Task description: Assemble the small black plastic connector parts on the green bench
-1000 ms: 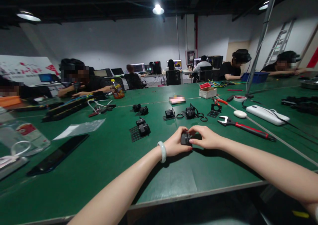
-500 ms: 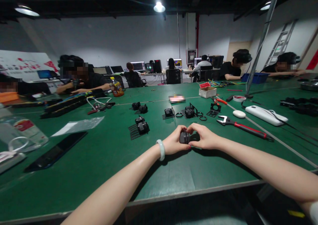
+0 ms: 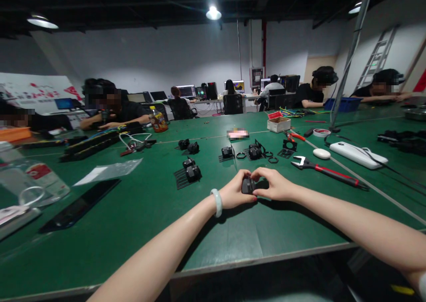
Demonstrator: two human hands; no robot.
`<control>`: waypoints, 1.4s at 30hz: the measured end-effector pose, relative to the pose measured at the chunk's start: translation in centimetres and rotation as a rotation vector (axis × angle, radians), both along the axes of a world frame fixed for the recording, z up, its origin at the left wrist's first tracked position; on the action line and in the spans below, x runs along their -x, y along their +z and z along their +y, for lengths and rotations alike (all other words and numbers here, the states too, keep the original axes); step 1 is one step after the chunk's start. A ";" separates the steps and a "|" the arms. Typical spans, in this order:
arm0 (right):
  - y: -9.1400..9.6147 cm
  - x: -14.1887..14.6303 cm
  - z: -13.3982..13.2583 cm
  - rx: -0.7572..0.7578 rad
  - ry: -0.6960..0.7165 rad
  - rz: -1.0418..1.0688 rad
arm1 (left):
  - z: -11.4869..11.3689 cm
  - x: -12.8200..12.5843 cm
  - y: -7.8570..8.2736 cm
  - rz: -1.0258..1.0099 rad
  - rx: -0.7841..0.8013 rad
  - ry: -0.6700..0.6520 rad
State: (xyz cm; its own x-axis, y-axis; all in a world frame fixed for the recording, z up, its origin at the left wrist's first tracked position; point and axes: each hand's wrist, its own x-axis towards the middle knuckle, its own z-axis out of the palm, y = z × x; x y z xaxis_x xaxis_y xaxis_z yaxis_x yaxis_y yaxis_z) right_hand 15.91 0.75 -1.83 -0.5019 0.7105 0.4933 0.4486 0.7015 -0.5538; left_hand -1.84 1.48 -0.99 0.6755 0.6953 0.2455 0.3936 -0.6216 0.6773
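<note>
Both hands close round one small black plastic part (image 3: 248,185) just above the green table (image 3: 229,240). My left hand (image 3: 235,191) grips it from the left, fingers curled, a pale bangle on the wrist. From the right, my right hand (image 3: 273,184) pinches the same part with thumb and fingers; some of it is hidden by the fingers. Beyond the hands lie similar black assemblies (image 3: 255,151), a black ring (image 3: 273,160) and a square black bracket with a round hole (image 3: 289,146). Another black assembly with a slatted base (image 3: 191,172) sits to the left.
On the right are an adjustable wrench (image 3: 329,173), a white oval object (image 3: 321,153), a white power bank (image 3: 357,154) with a cable, and a metal pole (image 3: 349,53). At left lie a dark phone (image 3: 80,206), a clear bag (image 3: 109,171) and a plastic bottle (image 3: 36,173). Co-workers sit across the table.
The view has shifted slightly, so the scene sits a little further right and lower. Both hands keep their hold on the black part, with hardly any visible movement.
</note>
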 end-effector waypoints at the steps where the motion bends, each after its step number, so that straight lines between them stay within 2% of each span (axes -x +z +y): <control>1: 0.0 0.0 0.0 0.001 0.002 -0.002 | 0.0 0.0 0.0 0.002 0.000 -0.002; 13: 0.1 -0.1 0.1 0.029 0.004 -0.003 | -0.2 -0.2 0.5 0.025 -0.010 -0.009; 42: 0.0 -0.3 0.4 0.007 -0.010 -0.115 | 0.5 -0.1 -0.1 0.039 -0.036 -0.009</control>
